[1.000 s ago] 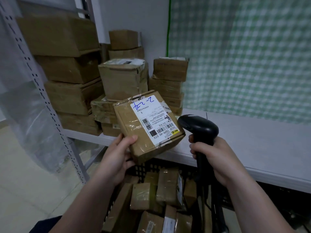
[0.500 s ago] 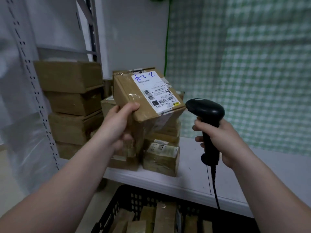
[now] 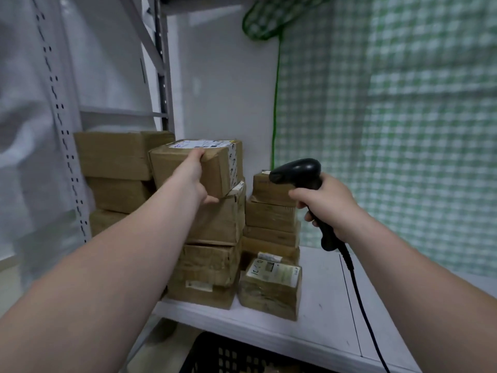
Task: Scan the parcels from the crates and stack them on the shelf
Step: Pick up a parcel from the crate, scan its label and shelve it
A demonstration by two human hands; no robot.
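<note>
Left hand [image 3: 192,181]: centre of the frame, arm stretched forward. It grips the near face of the parcel [image 3: 217,168], fingers curled over the top edge and thumb at the bottom edge.

Parcel: brown cardboard box with a white label on its top face. It sits level at the top of the middle stack of boxes [image 3: 212,254], centre of the frame. Whether it rests fully on the box below cannot be told.

Right hand [image 3: 326,208]: right of centre, fingers wrapped round the handle of the black scanner [image 3: 297,170]. The scanner head points toward the left of the frame, just beside the right stack of boxes [image 3: 270,224]. Its cable [image 3: 360,300] runs down to the lower right edge.

Shelf [image 3: 325,302]: white board, lower centre to lower right, carrying all the stacks. A further stack [image 3: 118,168] stands at centre left against the perforated post [image 3: 63,135].

Crate [image 3: 236,356]: black, bottom centre, below the shelf edge; only its rim shows.

Green checked cloth [image 3: 403,125] fills the right half.
</note>
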